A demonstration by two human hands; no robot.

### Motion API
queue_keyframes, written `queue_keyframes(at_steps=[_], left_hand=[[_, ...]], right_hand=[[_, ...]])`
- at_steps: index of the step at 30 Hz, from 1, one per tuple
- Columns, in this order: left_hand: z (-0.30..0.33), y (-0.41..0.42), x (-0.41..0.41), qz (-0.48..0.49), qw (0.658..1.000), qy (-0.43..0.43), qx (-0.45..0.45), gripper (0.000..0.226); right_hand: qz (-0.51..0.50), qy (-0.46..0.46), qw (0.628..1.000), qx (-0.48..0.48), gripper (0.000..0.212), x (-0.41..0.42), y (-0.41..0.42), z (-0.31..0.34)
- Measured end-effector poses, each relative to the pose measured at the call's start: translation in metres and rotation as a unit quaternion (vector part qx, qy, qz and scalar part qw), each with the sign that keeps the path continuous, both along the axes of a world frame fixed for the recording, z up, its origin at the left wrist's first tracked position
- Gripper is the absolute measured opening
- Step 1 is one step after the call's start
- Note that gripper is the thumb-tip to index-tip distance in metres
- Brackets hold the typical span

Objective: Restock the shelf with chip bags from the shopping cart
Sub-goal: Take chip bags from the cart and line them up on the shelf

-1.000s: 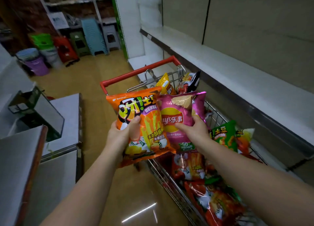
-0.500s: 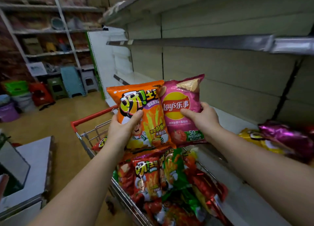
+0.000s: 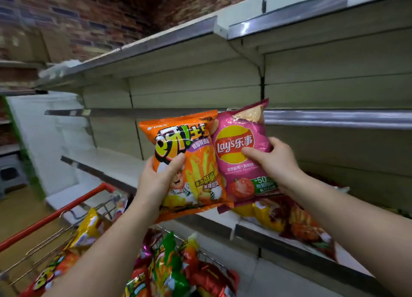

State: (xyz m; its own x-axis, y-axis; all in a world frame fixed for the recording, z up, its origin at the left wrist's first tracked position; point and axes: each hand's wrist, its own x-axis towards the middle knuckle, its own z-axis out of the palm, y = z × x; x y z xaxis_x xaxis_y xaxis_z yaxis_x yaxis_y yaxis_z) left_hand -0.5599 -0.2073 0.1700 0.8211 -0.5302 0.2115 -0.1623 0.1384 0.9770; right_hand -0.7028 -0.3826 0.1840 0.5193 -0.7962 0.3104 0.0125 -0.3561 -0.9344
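My left hand [image 3: 159, 180] grips an orange chip bag [image 3: 196, 154] by its left edge, thumb across the front. My right hand [image 3: 273, 162] grips a pink Lay's bag [image 3: 236, 160] by its right edge. Both bags are upright, side by side, held in front of the middle shelf [image 3: 124, 165]. On that shelf, behind and below the pink bag, lie a few yellow and red bags [image 3: 287, 221]. Below my arms stands the shopping cart [image 3: 58, 214] with a red handle, holding several more chip bags [image 3: 171, 267].
Beige shelf boards run above, one [image 3: 334, 118] at bag height and another [image 3: 156, 42] higher up. A brick wall rises beyond the shelving's top. Grey stools [image 3: 11, 174] stand far left on the yellowish floor.
Both hands have lifted the two bags from above the cart up to shelf height. The view has tilted upward toward the shelves.
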Motion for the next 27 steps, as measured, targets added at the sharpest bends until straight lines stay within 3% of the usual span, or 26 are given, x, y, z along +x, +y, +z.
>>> queue_keyframes(at_steps=[3,8,14,19,23,27], left_hand=[[0.015,-0.017,-0.004,-0.058,0.998,-0.009,0.004,0.096],[0.033,-0.042,-0.019,-0.151,0.988,-0.036,-0.002,0.089],[0.041,-0.076,-0.067,-0.279,0.959,-0.039,-0.025,0.095],[0.045,-0.102,-0.130,-0.378,0.924,-0.038,-0.036,0.072],[0.049,-0.119,-0.191,-0.458,0.887,-0.037,-0.041,0.038],[0.051,-0.132,-0.259,-0.512,0.856,-0.052,-0.039,0.029]], right_hand=[[-0.063,-0.003,0.998,-0.003,0.038,-0.025,-0.002,0.011],[-0.154,-0.016,0.988,0.008,0.036,-0.068,0.006,0.022],[-0.279,-0.025,0.960,-0.002,0.033,-0.135,0.023,0.028],[-0.366,-0.042,0.930,0.005,0.033,-0.208,0.044,0.034],[-0.439,-0.037,0.898,0.003,0.036,-0.273,0.063,0.038],[-0.496,-0.040,0.867,-0.001,0.038,-0.339,0.081,0.042]])
